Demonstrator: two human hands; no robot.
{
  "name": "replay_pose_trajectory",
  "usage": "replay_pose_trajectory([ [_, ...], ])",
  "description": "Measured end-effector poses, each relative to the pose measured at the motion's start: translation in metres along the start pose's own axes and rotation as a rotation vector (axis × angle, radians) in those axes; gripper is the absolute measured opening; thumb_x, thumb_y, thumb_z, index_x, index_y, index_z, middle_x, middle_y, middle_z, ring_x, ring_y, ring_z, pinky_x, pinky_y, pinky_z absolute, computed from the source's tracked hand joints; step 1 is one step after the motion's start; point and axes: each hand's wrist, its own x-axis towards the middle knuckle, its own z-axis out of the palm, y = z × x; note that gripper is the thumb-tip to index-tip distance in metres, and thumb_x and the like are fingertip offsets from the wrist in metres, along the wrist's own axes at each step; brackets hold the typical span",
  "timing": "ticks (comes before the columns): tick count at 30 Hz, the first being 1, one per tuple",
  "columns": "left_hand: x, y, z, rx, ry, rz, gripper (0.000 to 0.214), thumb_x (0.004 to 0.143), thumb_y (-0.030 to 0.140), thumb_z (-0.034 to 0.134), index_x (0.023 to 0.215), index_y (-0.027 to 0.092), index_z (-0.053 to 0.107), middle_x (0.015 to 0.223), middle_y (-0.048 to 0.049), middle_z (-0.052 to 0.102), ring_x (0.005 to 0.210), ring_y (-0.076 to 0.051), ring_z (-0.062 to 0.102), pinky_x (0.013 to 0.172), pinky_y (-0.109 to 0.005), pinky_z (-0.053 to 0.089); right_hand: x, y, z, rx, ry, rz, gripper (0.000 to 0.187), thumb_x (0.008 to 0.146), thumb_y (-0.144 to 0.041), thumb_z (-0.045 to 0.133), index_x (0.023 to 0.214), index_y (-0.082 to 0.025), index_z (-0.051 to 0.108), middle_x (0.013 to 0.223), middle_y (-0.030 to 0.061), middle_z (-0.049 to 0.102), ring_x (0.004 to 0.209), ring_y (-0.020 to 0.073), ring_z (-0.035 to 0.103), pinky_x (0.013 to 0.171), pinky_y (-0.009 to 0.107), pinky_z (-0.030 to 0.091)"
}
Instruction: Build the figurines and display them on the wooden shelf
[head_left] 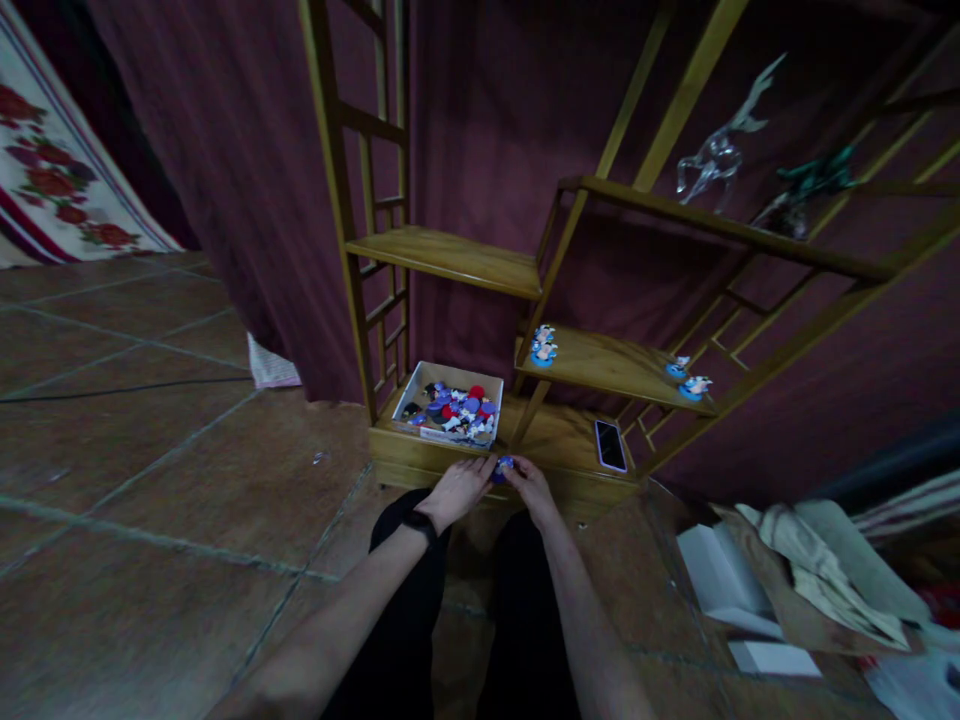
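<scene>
My left hand [459,487] and my right hand [529,482] meet at the front edge of the bottom wooden shelf [559,440], fingers pinched together on a small purple-blue figurine [503,464] between them. Just behind the hands a white box [451,401] holds several small blue, purple and red figurines. More figurines on blue bases stand on the middle shelf, a pair at its left end [543,346] and a pair at its right end [688,379]. A black band sits on my left wrist.
A phone [610,445] lies flat on the bottom shelf, right of my hands. A glass deer [721,142] and a dark ornament [810,185] stand on the upper shelf. White boxes and crumpled paper [787,580] lie on the tiled floor at right. Maroon curtain behind.
</scene>
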Motion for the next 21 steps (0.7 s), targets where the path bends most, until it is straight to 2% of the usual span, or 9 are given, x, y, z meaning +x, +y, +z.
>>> replay_pose_trajectory([
  [7, 0.003, -0.008, -0.002, 0.035, -0.096, -0.046, 0.049, 0.086, 0.02, 0.035, 0.135, 0.017, 0.028, 0.121, -0.0127, 0.053, 0.106, -0.021, 0.053, 0.089, -0.031, 0.039, 0.009, 0.01, -0.004, 0.044, 0.083, -0.07, 0.032, 0.069, -0.047, 0.061, 0.087, -0.021, 0.062, 0.084, 0.0022, 0.065, 0.08, 0.0192, 0.059, 0.075, 0.031, 0.046],
  [12, 0.004, -0.012, 0.0, 0.025, -0.137, -0.078, 0.049, 0.088, 0.02, 0.03, 0.136, 0.018, 0.028, 0.124, -0.0127, 0.052, 0.107, -0.02, 0.054, 0.089, -0.032, 0.041, 0.006, -0.006, -0.023, -0.061, 0.134, -0.159, 0.024, 0.073, -0.045, 0.057, 0.079, -0.023, 0.062, 0.076, -0.0006, 0.063, 0.075, 0.0191, 0.059, 0.072, 0.031, 0.047],
  [14, 0.004, -0.014, 0.002, 0.023, -0.14, -0.089, 0.047, 0.088, 0.021, 0.029, 0.135, 0.016, 0.032, 0.126, -0.0136, 0.051, 0.109, -0.02, 0.053, 0.091, -0.032, 0.04, 0.007, -0.026, -0.038, -0.112, 0.145, -0.206, 0.02, 0.073, -0.043, 0.058, 0.082, -0.025, 0.063, 0.08, -0.0009, 0.064, 0.08, 0.0204, 0.059, 0.076, 0.032, 0.046],
  [17, 0.004, -0.016, 0.005, 0.015, -0.129, -0.095, 0.045, 0.089, 0.023, 0.027, 0.133, 0.016, 0.037, 0.126, -0.0129, 0.052, 0.111, -0.02, 0.052, 0.094, -0.033, 0.039, 0.018, -0.072, -0.065, -0.16, 0.147, -0.309, 0.023, 0.075, -0.041, 0.056, 0.09, -0.025, 0.063, 0.087, 0.0003, 0.065, 0.086, 0.021, 0.059, 0.08, 0.032, 0.045],
  [21, 0.006, -0.018, 0.004, -0.011, -0.153, -0.133, 0.044, 0.089, 0.025, 0.028, 0.131, 0.019, 0.04, 0.128, -0.0106, 0.051, 0.111, -0.02, 0.053, 0.094, -0.034, 0.039, 0.055, -0.141, -0.103, -0.197, 0.223, -0.445, 0.031, 0.077, -0.042, 0.054, 0.1, -0.021, 0.059, 0.095, 0.0031, 0.065, 0.088, 0.0183, 0.059, 0.082, 0.03, 0.046],
])
